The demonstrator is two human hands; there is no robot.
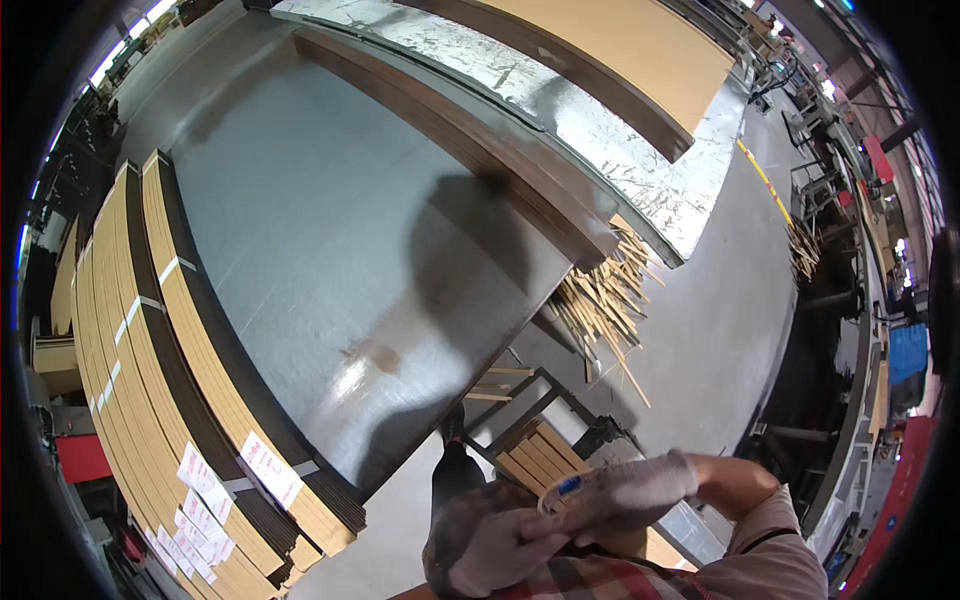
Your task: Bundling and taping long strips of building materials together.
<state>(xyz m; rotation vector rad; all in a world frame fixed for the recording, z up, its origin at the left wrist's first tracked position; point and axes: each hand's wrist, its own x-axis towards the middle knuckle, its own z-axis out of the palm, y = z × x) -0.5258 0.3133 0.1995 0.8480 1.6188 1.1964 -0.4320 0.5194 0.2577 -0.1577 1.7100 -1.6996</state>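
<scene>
Both my hands wear pale work gloves and meet low in front of my body. My right hand [632,490] comes in from the right, its fingers closed round a roll of tape [556,496] with a blue patch on its inner side. Against the roll's lower edge, the fingers of my left hand [505,555] are bent and pressed together. Whether a loose tape end lies between them is hidden. Just beyond my hands, a stack of light wooden strips [540,452] sits on a dark metal frame.
A large grey sheet-topped table [290,210] spreads ahead, with a long brown profile [460,135] along its far side. Strapped bundles of tan boards [120,330] with paper labels stand at left. Loose wooden sticks [605,300] jut out past the table's right corner. A tan panel [620,50] lies farther back.
</scene>
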